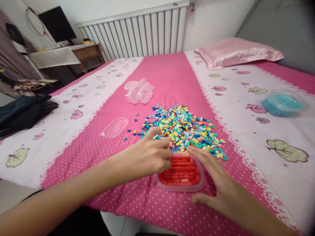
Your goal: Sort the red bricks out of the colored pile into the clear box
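Note:
A clear plastic container (180, 187) stands near the front edge of the bed, with rows of red toy bricks (183, 172) packed inside. Over its left side is my left hand (154, 154), fingers bent and closed; whatever is between the fingertips is hidden. My right hand (219, 180) curves along the container's right side with thumb and fingers apart, the fingertips close to the far rim. Just behind the container spreads a loose heap of small multicoloured toy bricks (182, 126), in blue, yellow, green, white and red.
A clear lid (115, 127) lies left of the heap, and stacked clear containers (139, 91) sit behind it. At right stands a container of blue bricks (283, 104). A pink pillow (238, 52) and dark clothes (24, 113) lie on the bed.

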`<state>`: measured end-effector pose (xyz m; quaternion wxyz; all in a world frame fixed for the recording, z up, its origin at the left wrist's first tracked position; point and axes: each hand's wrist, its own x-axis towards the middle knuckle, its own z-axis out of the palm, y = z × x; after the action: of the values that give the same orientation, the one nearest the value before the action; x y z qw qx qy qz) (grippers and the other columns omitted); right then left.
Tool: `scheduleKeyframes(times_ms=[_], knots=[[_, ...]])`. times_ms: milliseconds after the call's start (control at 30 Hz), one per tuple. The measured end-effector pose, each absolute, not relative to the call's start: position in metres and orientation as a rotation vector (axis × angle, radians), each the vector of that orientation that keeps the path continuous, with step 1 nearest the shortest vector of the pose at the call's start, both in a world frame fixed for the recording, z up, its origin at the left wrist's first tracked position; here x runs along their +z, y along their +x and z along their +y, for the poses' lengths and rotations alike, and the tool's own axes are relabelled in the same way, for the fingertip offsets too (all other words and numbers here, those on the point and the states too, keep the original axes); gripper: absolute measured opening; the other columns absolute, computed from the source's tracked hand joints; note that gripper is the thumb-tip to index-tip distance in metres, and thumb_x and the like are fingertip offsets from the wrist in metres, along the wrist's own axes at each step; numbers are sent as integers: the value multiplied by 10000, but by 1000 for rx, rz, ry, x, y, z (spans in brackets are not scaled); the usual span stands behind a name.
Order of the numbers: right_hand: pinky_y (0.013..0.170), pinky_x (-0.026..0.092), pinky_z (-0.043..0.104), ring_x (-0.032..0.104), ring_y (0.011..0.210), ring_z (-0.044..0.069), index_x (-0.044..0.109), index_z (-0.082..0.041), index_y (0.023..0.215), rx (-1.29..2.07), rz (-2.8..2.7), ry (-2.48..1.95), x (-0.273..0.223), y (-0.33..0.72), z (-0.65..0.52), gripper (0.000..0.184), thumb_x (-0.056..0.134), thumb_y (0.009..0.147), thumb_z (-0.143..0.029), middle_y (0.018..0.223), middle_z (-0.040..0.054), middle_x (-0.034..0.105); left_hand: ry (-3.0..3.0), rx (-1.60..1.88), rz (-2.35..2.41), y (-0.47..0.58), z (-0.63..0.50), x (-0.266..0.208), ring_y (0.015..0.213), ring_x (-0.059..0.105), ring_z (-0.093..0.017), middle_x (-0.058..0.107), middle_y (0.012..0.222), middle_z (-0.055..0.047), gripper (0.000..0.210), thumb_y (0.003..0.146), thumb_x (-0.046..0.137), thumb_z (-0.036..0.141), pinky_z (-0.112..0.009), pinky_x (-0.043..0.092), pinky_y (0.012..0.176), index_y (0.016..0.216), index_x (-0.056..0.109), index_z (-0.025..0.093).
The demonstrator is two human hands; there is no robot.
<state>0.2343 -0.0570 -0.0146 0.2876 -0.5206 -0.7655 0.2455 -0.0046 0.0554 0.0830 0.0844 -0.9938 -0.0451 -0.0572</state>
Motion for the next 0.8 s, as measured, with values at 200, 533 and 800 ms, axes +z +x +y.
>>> scheduleKeyframes(times_ms=[200, 533, 800], knots=[[1168, 403, 512, 371, 1471, 321, 187, -389, 1581, 687, -2038, -1389, -14, 235, -57, 930, 753, 842, -393, 1583, 71, 389, -2953, -32, 9, 5, 57, 89, 854, 552, -195, 655, 706, 26, 278, 877, 765, 267, -468, 284, 1022, 645, 620, 217], [1168, 398, 512, 377, 1468, 313, 210, -376, 1571, 716, -2043, -1380, -13, 234, -57, 884, 730, 859, -442, 1575, 80, 397, -2993, -83, 14, 1, 55, 95, 844, 549, -170, 653, 693, 30, 239, 912, 722, 232, -404, 323, 987, 685, 650, 217], [1167, 399, 507, 381, 1465, 313, 178, -400, 1561, 721, -2060, -1357, -12, 234, -57, 874, 718, 875, -439, 1578, 81, 380, -3186, -49, -208, -2, 45, 91, 807, 560, -167, 657, 690, 16, 277, 975, 624, 205, -385, 307, 923, 699, 596, 197]])
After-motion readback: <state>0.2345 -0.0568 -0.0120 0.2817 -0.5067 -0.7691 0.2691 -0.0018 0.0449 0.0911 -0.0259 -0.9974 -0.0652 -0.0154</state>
